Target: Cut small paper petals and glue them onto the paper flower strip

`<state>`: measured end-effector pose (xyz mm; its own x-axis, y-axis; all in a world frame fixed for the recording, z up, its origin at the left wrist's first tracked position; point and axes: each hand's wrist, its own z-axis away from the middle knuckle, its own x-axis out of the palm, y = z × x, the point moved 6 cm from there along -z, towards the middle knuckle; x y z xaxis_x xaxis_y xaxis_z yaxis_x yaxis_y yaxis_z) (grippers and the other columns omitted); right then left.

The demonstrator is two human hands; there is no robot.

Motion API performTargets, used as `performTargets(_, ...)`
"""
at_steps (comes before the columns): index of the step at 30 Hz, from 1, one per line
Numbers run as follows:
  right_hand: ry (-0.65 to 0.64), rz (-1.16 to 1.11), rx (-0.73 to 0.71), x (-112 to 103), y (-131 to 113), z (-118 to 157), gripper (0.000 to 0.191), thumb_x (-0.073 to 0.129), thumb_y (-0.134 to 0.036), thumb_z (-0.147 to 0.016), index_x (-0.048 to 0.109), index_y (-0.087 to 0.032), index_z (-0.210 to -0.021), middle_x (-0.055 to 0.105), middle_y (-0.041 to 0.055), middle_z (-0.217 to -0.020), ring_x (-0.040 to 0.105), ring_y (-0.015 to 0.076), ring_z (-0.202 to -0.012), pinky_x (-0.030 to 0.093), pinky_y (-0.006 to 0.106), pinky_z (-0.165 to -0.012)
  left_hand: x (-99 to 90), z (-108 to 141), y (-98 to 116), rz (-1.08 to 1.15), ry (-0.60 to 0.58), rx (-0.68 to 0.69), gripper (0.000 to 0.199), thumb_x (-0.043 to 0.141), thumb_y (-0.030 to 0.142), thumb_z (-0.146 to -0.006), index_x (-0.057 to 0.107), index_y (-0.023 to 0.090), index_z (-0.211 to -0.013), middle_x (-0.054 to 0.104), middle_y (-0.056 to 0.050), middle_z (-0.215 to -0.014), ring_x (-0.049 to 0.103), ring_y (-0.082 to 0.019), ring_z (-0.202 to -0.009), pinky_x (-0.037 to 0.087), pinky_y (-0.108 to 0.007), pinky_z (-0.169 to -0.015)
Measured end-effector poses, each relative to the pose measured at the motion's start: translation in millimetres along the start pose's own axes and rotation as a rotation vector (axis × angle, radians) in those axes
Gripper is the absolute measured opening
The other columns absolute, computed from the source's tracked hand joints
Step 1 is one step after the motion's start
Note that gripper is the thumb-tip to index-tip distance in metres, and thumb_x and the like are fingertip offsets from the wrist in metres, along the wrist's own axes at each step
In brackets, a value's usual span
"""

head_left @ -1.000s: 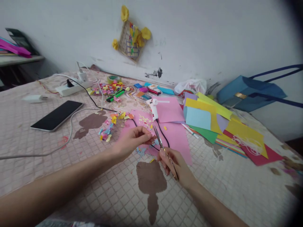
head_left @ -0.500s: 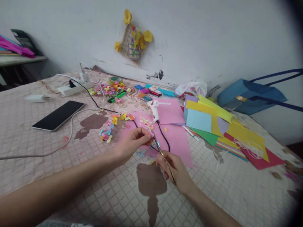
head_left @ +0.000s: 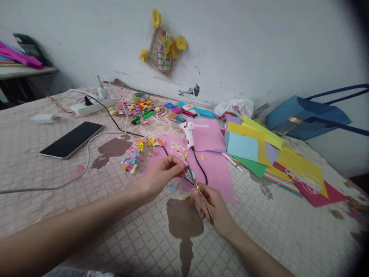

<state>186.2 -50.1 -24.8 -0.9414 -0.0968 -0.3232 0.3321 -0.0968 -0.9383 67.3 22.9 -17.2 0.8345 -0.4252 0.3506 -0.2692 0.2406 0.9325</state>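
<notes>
My right hand (head_left: pixel 211 206) is closed around slim metal tweezers (head_left: pixel 192 177) with a gold-coloured middle, tips pointing up and away. A small yellow bit shows at the tips. My left hand (head_left: pixel 165 173) is pinched shut on a small pink paper piece (head_left: pixel 185 163), mostly hidden by the fingertips and close to the tweezer tips. Both hands are over the front of a pink paper sheet (head_left: pixel 220 179). Beyond them, a white glue gun (head_left: pixel 188 134) rests on the sheet, its black cord passing near my hands. Left of my left hand lies a chain of small paper flowers (head_left: pixel 134 156).
Coloured paper sheets (head_left: pixel 245 146) are piled at right, before a blue bag (head_left: pixel 305 119). A phone (head_left: pixel 72 140) and a power strip (head_left: pixel 92 107) with cables lie left. At the back are a tape roll (head_left: pixel 141 97), loose paper flowers and a green cutter (head_left: pixel 142 117).
Hardly anything differs. Both hands keep their place and grip, with the tweezer tips still beside the pink piece; the view has shifted very slightly.
</notes>
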Motion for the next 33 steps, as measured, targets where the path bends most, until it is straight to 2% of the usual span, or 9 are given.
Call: performTargets(33, -0.009, 0.059, -0.006, -0.5, 0.9, -1.3, 0.044, 0.039, -0.057, -0.082, 0.045, -0.017, -0.065, 0.035, -0.0047, -0.053, 0.035, 0.0078, -0.043, 0.027, 0.021, -0.040, -0.5, -0.8, -1.4, -0.006, -0.021, 0.003, 0.015, 0.060, 0.025, -0.077, 0.052, 0.013, -0.076, 0.059, -0.001, -0.075, 0.056, -0.010, -0.071, 0.043, -0.026, -0.070)
